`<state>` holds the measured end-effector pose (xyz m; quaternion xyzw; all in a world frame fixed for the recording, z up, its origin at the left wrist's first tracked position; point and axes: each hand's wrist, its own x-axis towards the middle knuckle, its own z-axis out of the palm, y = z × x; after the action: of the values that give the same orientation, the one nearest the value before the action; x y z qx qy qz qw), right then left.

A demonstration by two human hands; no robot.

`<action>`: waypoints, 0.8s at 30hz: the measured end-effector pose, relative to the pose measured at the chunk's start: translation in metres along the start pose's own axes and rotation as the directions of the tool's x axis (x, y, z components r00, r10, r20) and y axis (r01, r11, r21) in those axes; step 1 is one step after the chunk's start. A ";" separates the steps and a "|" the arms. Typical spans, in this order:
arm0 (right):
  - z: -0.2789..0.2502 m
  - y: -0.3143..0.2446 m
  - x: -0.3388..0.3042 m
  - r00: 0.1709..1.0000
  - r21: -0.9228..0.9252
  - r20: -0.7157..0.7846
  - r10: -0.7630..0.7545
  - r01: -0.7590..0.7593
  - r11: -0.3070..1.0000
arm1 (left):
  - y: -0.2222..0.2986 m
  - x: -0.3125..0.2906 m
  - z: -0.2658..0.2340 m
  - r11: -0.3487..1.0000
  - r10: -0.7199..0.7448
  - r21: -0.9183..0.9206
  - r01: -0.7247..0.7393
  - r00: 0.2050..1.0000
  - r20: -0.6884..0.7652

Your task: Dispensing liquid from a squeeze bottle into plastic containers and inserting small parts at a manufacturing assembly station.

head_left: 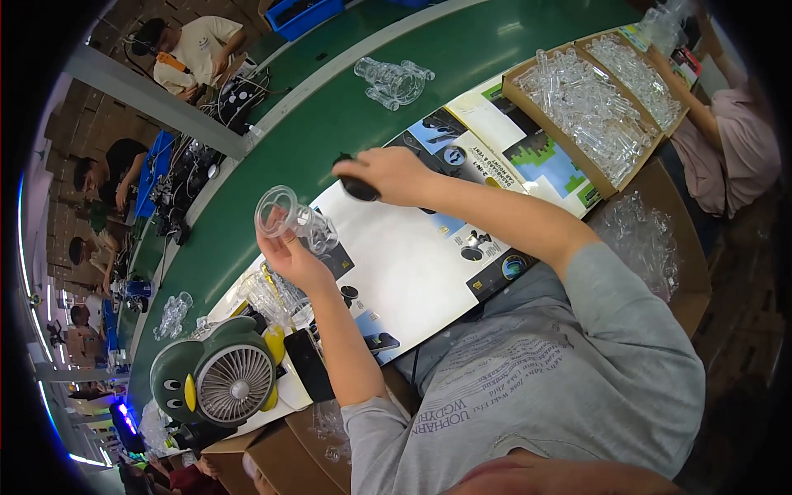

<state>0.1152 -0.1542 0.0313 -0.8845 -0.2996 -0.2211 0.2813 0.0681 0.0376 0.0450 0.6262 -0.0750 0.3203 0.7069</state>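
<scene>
Left hand (290, 257) pinching a clear plastic funnel piece (285, 216), raised above the white printed sheet (412, 256) for a look through; right hand (394, 175) closed over a small black object (360, 190), pressed onto the sheet's far edge.

Green tabletop (272, 165) with pale strip along far side. Brown cardboard box (516, 87) full of clear plastic tubes, far right. Small cluster of clear plastic pieces (394, 79) loose on green surface. Green penguin-shaped desk fan (221, 375) with grey grille, near left. Black phone (308, 365) just beside fan. Crumpled clear plastic bag (643, 239) in open carton, right. Blue plastic crate (304, 15) at far edge.
</scene>
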 end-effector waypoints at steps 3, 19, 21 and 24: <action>0.034 0.012 0.013 0.975 -0.258 0.028 -0.218 0.218 0.941 | 0.001 0.000 -0.002 0.999 -0.035 -0.010 0.035 0.999 -0.037; -0.019 -0.037 0.020 0.969 0.553 0.228 -0.091 -0.052 0.832 | 0.012 -0.016 0.010 0.977 -0.010 -0.209 0.037 0.992 0.128; -0.031 -0.052 0.022 0.874 0.661 0.476 -0.100 -0.281 0.696 | 0.011 -0.018 0.011 0.973 -0.037 -0.216 0.082 0.978 0.204; 0.000 -0.026 0.012 0.978 0.699 0.191 0.077 -0.191 0.689 | 0.015 -0.019 0.023 0.999 0.015 -0.052 -0.002 0.968 0.250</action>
<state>0.1072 -0.1324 0.0477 -0.7392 -0.3160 -0.0008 0.5947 0.0521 0.0091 0.0533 0.6431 -0.1744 0.2395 0.7061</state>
